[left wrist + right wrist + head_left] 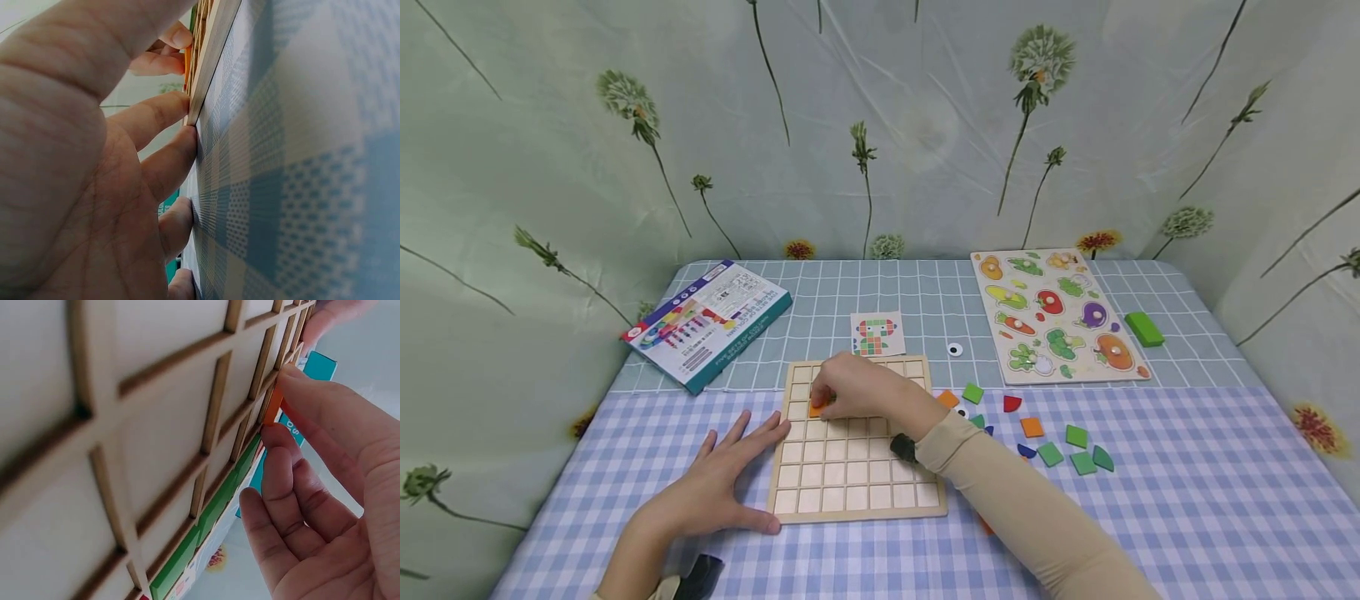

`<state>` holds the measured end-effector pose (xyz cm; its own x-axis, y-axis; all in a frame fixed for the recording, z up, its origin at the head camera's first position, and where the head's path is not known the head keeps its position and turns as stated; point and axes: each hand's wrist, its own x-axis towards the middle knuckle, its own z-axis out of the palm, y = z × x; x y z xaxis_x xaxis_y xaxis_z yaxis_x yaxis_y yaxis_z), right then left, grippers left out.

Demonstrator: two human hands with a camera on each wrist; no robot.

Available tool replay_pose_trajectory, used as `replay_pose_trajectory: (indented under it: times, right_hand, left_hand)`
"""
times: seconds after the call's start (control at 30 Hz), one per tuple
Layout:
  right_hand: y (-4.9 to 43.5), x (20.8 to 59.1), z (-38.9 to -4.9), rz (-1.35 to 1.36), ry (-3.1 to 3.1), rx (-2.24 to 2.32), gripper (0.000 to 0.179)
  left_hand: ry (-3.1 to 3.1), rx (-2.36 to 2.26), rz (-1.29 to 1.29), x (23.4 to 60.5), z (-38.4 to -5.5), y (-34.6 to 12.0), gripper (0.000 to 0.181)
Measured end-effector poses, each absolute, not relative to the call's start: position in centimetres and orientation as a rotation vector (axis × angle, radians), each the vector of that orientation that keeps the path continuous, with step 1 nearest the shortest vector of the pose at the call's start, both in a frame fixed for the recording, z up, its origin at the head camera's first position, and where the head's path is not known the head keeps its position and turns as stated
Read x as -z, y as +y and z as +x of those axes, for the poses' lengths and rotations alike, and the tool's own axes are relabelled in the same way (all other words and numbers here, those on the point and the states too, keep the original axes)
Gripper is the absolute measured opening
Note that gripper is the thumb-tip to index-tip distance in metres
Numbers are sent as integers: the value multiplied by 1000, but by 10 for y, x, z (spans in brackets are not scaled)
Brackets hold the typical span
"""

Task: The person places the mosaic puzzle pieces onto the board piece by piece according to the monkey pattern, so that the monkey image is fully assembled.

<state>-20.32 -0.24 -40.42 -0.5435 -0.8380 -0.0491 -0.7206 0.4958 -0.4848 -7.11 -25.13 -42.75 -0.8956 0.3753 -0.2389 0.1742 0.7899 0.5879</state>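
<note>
A wooden grid board [857, 518] with square cells lies on the checked cloth. My right hand [859, 386] is over its upper left part, pinching an orange square tile [273, 405] between thumb and fingers at a cell. Spread beside the board's left edge, my left hand [722, 479] touches the frame with its thumb and a fingertip. In the right wrist view, green pieces [215, 509] sit in cells along the far row; my right hand and forearm hide much of that area in the head view.
Loose tiles, among them a green square [1077, 436] and a red quarter-round [1012, 403], lie scattered right of the board. Behind it are a pattern card [877, 334] and an eye piece [954, 350]. A box [707, 325], a vegetable puzzle [1060, 317] and a green block [1144, 329] stand farther back.
</note>
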Motion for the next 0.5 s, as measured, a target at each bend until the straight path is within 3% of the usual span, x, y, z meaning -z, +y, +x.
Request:
replay_pose_trajectory:
  times: [0.5]
  right_hand:
    - [-5, 406, -202, -1260, 2461, 648, 4]
  left_hand:
    - [2639, -801, 425, 427, -71, -251, 123]
